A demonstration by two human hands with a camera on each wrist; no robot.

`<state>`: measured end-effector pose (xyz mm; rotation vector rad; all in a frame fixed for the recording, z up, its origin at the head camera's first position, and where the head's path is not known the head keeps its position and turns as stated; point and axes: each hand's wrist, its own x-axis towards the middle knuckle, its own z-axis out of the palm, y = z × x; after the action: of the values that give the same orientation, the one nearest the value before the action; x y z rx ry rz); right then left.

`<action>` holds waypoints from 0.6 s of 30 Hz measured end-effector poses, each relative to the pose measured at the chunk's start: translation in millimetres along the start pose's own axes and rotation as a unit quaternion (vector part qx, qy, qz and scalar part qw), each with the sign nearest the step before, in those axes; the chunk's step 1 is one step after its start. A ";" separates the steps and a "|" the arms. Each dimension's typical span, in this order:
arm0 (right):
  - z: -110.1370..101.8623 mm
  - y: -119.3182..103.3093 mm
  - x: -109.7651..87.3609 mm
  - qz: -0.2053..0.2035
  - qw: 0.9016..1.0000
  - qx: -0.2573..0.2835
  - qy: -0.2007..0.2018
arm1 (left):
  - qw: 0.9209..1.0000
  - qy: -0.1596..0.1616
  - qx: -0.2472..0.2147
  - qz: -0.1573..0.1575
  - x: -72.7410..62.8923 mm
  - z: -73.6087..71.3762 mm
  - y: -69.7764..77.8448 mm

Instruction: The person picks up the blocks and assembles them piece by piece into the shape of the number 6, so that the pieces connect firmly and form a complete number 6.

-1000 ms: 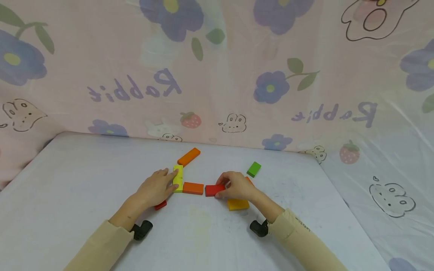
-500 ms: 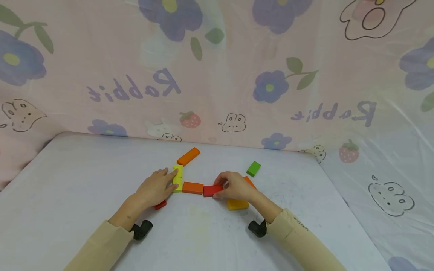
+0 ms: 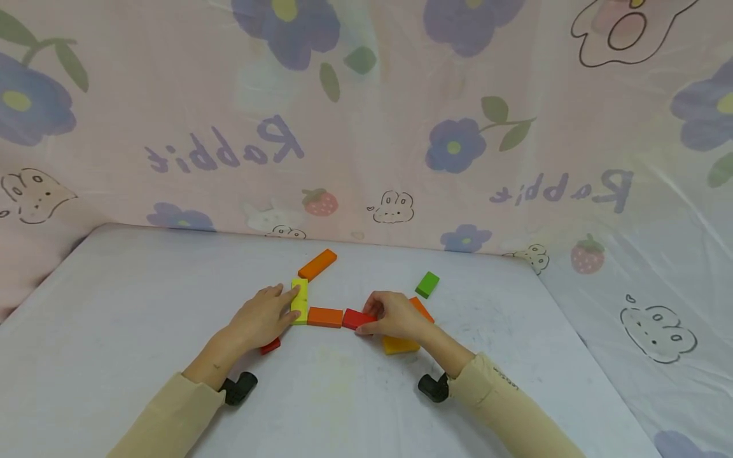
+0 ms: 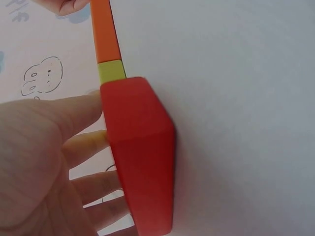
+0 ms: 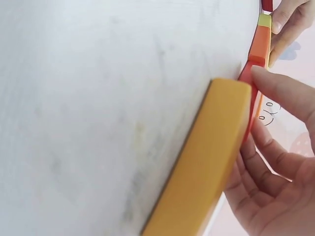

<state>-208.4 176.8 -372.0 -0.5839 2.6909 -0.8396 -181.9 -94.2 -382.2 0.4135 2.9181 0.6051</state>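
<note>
In the head view, my left hand (image 3: 262, 318) rests its thumb and index finger on a yellow block (image 3: 300, 302), holding it against the table with the fingers fairly straight. An orange block (image 3: 325, 317) lies end-on to the yellow one's right side. My right hand (image 3: 396, 315) pinches a red block (image 3: 353, 319) between thumb and fingers; its left end meets the orange block and it slants slightly. The right wrist view shows that thumb on the red block (image 5: 249, 78), partly behind an amber block (image 5: 206, 157). Another red block (image 4: 142, 147) lies beside my left hand.
On the white table (image 3: 332, 407), a long orange block (image 3: 317, 264) lies beyond the yellow one. A green block (image 3: 427, 284) lies at the far right, and another orange block (image 3: 422, 310) is partly hidden behind my right hand. A printed curtain (image 3: 366, 127) hangs behind the table.
My right hand has slid the red block left, closing the gap to the orange block, and the red block has turned slightly. My left hand and the yellow block have stayed put.
</note>
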 end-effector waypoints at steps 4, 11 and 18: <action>1.2 0.1 0.5 0.007 1.000 -0.002 0.004 | 1.000 0.001 0.000 0.000 0.3 0.5 -0.4; -0.2 -1.7 2.2 0.007 1.000 -0.003 0.002 | 1.000 0.005 0.001 0.006 0.4 -1.2 -0.3; -0.2 -1.9 0.0 0.008 1.000 0.002 -0.007 | 1.000 0.003 -0.008 0.007 -2.0 -1.3 0.3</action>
<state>-207.9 175.4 -370.7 -0.5653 2.6776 -0.8345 -180.2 -94.9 -380.8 0.4318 2.9160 0.6312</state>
